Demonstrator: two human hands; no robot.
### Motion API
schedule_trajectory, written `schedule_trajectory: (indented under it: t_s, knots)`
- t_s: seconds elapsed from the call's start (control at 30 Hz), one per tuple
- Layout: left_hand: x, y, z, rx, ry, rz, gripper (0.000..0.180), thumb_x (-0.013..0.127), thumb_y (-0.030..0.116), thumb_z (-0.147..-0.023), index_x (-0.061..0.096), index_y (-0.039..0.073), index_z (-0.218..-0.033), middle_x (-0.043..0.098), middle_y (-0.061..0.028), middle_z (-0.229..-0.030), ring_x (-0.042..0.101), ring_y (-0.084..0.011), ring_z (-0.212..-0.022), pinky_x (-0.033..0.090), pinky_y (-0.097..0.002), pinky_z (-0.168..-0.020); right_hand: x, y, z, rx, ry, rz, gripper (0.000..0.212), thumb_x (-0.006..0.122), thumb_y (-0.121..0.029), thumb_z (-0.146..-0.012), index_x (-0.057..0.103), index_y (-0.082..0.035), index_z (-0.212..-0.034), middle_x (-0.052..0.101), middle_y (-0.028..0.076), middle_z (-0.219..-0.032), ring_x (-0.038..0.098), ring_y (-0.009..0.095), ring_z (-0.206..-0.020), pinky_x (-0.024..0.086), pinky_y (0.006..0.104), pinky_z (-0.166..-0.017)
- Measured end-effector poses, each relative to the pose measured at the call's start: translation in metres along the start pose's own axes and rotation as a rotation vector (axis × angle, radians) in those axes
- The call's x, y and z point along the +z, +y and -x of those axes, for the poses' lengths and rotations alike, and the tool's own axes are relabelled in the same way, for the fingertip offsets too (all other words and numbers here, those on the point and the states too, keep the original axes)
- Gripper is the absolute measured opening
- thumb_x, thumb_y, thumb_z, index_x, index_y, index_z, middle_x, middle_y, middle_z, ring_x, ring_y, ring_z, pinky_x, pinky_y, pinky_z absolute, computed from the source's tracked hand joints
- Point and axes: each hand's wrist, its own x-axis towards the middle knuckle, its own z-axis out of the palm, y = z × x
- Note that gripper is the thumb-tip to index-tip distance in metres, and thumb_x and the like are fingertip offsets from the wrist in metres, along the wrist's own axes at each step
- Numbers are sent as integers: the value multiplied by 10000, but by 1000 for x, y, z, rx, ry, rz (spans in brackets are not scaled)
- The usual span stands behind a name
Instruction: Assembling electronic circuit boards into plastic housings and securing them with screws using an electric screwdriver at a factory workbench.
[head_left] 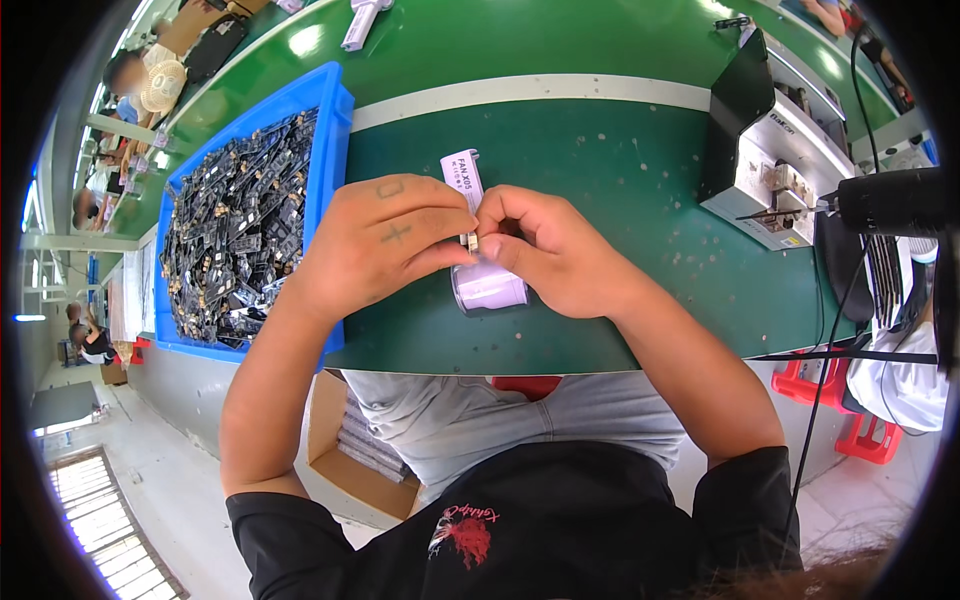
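A lilac handheld fan casing [490, 288] lies on the green table in front of me. Its narrow lilac end, printed with dark markings, points away from me. Over its middle, the fingers of my left hand [385, 240] pinch a small part [471, 242] with a pale, metallic-looking block. My right hand [555, 250] meets it from the other side, its thumb and index fingertips closed together against the same part. The fingers cover most of this piece, so its full shape is hidden. Both wrists are close to the table.
A blue bin [335, 130] piled with small black parts stands at the left. On the right are an open metal-and-black box [765, 150], a black tool with a thin metal tip [885, 203] and cables. Another lilac fan piece [361, 22] lies farther back. A cardboard box [335, 430] stands below the table.
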Motion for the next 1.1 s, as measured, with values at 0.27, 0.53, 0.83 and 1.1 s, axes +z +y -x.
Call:
schedule_trajectory:
  t_s: [0.27, 0.53, 0.83, 1.1]
  knots:
    - [1, 2, -2, -9, 25, 11, 312, 850, 179, -745, 719, 55, -1000, 721, -84, -996, 717, -295, -845, 598, -377, -719, 0, -4, -3, 17, -9, -13, 24, 580, -53, -1026, 560, -40, -1030, 555, -28, -940, 484, 45, -844, 423, 226, -743]
    - [-18, 7, 3, -205, 54, -41, 454, 852, 269, -797, 687, 57, -1163, 696, -114, -1091, 699, -324, -983, 581, -397, -828, 17, -34, 15, -177, 53, 696, 368, 760, -63, -865, 578, -45, -1185, 618, 122, -1122, 611, 259, -992, 522, 351, -795]
    - [-24, -24, 23, -469, 654, 440, 252, 659, 156, -1003, 640, 6, -1204, 657, -59, -1012, 623, -129, -870, 509, -284, -787, 23, -41, -22, -431, 137, 1151, 732, 820, -45, -745, 529, -69, -1416, 602, 176, -1260, 595, 379, -1173, 533, 459, -971]
    - [-31, -19, 23, -533, 763, 497, 318, 584, 299, -1066, 632, 17, -1204, 640, -40, -1020, 563, -104, -887, 472, -265, -814, -53, -14, -138, -372, 547, 1321, 698, 788, -45, -808, 479, -31, -1433, 610, 251, -1226, 605, 444, -1113, 513, 500, -972]
